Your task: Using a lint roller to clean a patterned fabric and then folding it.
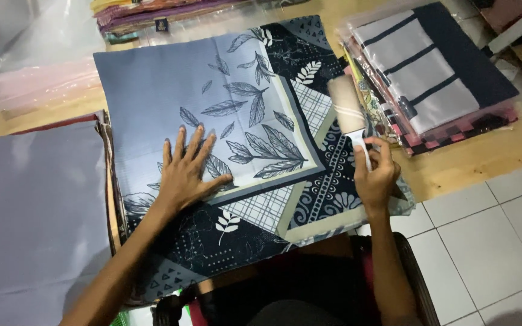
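Left hand (187, 172) spread flat, pressing the printed scarf (237, 121) (thin, soft, likely slippery; best held at edges); right hand (374, 175) grips a brush (350, 111) by its handle

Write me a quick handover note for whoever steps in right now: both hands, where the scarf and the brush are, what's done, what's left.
Left hand: open, pressed flat on the leaf-print scarf, fingers spread.
Right hand: grip shut on the white handle of the flat brush, whose blurred bristles lie over the scarf's right border.
Scarf: folded square on the wooden table, lying flat.
Bagged scarves are stacked to the right, grey fabric to the left.
Done: scarf folded and laid out.
Left: apparently the rest of the brushing; how much is brushed cannot be told.
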